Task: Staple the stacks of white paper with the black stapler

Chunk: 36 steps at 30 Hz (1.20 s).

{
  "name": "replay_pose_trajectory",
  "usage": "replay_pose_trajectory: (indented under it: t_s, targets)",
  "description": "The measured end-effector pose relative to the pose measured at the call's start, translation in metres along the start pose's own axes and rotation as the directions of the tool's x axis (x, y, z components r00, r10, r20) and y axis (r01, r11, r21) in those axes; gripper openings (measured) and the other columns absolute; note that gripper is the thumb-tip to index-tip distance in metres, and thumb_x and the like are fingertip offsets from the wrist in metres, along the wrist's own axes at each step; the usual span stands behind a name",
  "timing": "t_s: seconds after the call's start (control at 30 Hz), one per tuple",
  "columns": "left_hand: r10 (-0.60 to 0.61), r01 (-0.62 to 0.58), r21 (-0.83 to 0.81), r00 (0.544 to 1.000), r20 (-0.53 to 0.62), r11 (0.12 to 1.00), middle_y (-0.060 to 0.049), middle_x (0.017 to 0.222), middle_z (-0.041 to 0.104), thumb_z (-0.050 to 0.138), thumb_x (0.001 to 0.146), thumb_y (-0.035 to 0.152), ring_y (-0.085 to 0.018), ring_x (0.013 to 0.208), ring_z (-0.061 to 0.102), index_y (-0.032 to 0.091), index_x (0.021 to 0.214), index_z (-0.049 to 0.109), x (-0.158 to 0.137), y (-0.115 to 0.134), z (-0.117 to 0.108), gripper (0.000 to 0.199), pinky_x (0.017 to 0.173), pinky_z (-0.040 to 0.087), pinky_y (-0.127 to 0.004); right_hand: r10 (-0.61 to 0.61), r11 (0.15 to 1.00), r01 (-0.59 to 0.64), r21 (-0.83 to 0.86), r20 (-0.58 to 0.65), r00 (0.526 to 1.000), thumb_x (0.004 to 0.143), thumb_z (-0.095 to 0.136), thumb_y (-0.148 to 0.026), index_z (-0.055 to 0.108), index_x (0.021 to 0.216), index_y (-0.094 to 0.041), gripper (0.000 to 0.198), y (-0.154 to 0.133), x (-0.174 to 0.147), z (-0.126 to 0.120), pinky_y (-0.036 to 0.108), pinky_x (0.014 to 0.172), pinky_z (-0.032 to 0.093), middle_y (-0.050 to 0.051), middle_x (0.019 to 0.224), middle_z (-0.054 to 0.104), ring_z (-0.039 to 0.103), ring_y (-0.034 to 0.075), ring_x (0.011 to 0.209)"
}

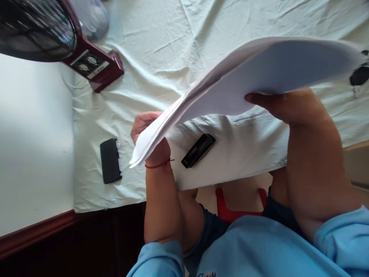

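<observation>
A few sheets of white paper (227,84) are held up above the cloth-covered table, bent in a loose curve. My left hand (152,134) grips their left end; its fingertips are partly hidden behind the sheets. On the right, my right hand (282,105) pinches the lower edge, thumb on the near side and the other fingers out of sight behind the paper. Below the sheets, between my forearms, a black stapler (198,150) lies on the cloth, touched by neither hand.
A dark phone or case (110,161) lies left of my left hand. At the upper left stands a maroon table fan (98,69), with a translucent bag (92,19) behind it. Small black objects (360,75) sit at the far right. A pale wrinkled cloth (155,50) covers the table.
</observation>
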<state>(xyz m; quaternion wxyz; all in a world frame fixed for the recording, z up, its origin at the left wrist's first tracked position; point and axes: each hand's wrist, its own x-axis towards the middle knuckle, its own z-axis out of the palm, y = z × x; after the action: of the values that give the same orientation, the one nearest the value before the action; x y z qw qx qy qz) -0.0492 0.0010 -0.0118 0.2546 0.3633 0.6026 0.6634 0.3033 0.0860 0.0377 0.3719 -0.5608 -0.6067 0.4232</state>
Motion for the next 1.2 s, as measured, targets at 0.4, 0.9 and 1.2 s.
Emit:
replay_pose_trajectory:
  t_s: [0.4,0.9,1.2]
  targets:
    - [-0.046,0.05,-0.079,0.997,0.056,0.996,-0.006,0.107,0.076,0.101,0.079,0.066,-0.027,0.12,0.072,0.027,0.09,0.067,-0.004,0.004,0.014,0.053,0.098,0.06,-0.035,-0.138,0.948,0.135,0.289,-0.008,0.99,0.08,0.105,-0.047,0.083,0.102,-0.017,0.043,0.01,0.01,0.002,0.054,0.131,0.062,0.003,0.121,0.086,0.077,0.032,0.139]
    - [-0.226,0.233,-0.034,0.964,0.139,0.972,0.002,0.068,0.053,0.095,0.086,0.082,-0.013,0.051,0.036,0.025,0.086,0.07,-0.018,0.021,0.024,0.062,0.043,0.027,-0.033,0.087,0.873,-0.053,0.484,-0.05,0.995,0.058,0.116,-0.049,0.083,0.093,-0.025,0.053,0.011,0.021,0.0,0.049,0.11,0.074,0.005,0.121,0.089,0.087,0.032,0.121]
    - [-0.199,0.232,-0.118,0.951,0.236,0.966,0.004,0.067,0.056,0.108,0.084,0.061,-0.008,0.049,0.039,0.021,0.086,0.075,-0.023,0.032,0.027,0.052,0.038,0.028,-0.024,-0.034,0.873,0.02,0.487,0.019,0.999,0.08,0.109,-0.048,0.087,0.112,-0.025,0.045,0.034,0.032,-0.01,0.055,0.114,0.074,0.003,0.13,0.088,0.084,0.033,0.133]
